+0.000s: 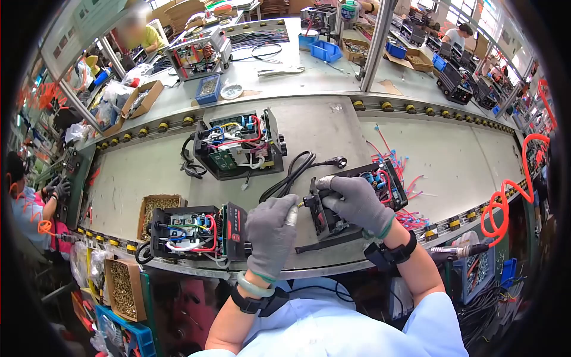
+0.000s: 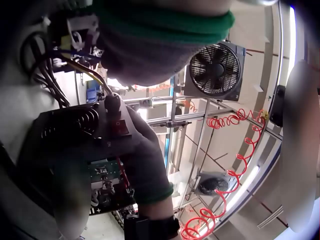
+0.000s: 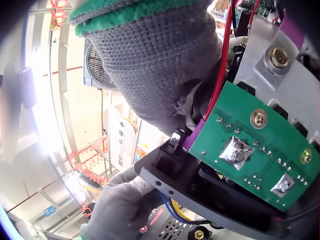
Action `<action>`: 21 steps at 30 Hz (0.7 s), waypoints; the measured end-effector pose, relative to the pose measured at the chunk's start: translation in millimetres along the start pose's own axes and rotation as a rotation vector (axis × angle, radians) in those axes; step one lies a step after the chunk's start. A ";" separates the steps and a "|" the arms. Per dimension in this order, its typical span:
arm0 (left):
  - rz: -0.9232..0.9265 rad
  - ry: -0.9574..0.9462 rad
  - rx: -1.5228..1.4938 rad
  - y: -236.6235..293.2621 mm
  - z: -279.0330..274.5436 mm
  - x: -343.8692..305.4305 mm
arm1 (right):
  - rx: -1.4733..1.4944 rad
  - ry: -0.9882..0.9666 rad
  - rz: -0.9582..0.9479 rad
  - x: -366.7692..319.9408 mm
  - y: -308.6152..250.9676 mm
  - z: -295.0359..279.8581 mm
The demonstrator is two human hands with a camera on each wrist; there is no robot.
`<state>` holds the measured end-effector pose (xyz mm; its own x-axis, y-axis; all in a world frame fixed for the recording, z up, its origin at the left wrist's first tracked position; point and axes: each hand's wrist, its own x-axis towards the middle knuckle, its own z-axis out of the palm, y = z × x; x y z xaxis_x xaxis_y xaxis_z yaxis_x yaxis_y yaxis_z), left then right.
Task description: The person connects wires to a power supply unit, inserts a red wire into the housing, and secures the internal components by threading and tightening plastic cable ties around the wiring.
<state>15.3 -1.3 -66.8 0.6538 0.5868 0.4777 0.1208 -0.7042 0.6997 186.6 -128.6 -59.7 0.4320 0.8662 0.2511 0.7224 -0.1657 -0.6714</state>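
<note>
My gloved left hand [image 1: 272, 232] has its fingers curled at the coloured wires [image 2: 95, 76], which come out of a black cable gland [image 2: 113, 104]. This gland sits on the end panel [image 1: 318, 214] of an open electronics unit, beside a red rocker switch [image 2: 119, 128] and a fan grille [image 2: 75, 125]. The gloved right hand [image 1: 360, 203] grips the panel's upper edge from behind. Inside the unit, a green circuit board [image 3: 245, 150] and a red wire [image 3: 223, 70] lie close to that hand. A black power cord [image 1: 291, 178] with a plug loops behind the panel.
A second open unit [image 1: 190, 232] stands left of the left hand; a third [image 1: 238, 143] stands farther back. Red wires [image 1: 410, 220] are strewn at the right. A cardboard box of screws [image 1: 157, 205] is at the left, and a coiled orange air hose [image 1: 496, 214] hangs right.
</note>
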 end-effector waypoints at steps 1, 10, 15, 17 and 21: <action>0.026 -0.065 0.113 5.1 -2.2 1.5 | -0.012 0.006 -0.008 -0.9 0.8 1.0; 0.232 -0.168 0.440 7.0 -10.8 13.6 | -0.015 0.013 -0.028 -1.3 -0.7 -0.8; 0.343 -0.290 0.513 5.5 -9.5 23.2 | 0.025 0.036 -0.030 -1.7 -0.6 0.8; 0.356 -0.272 0.487 4.3 -6.0 23.1 | 0.016 0.027 -0.022 -0.1 -1.3 -0.6; 0.246 -0.182 0.254 -7.9 5.0 18.9 | 0.019 0.031 -0.012 -0.4 -2.1 -0.6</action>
<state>30.4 13.4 -65.9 0.8053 0.3242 0.4963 0.1107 -0.9047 0.4114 185.2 -129.0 -57.9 0.4406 0.8528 0.2805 0.7172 -0.1464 -0.6813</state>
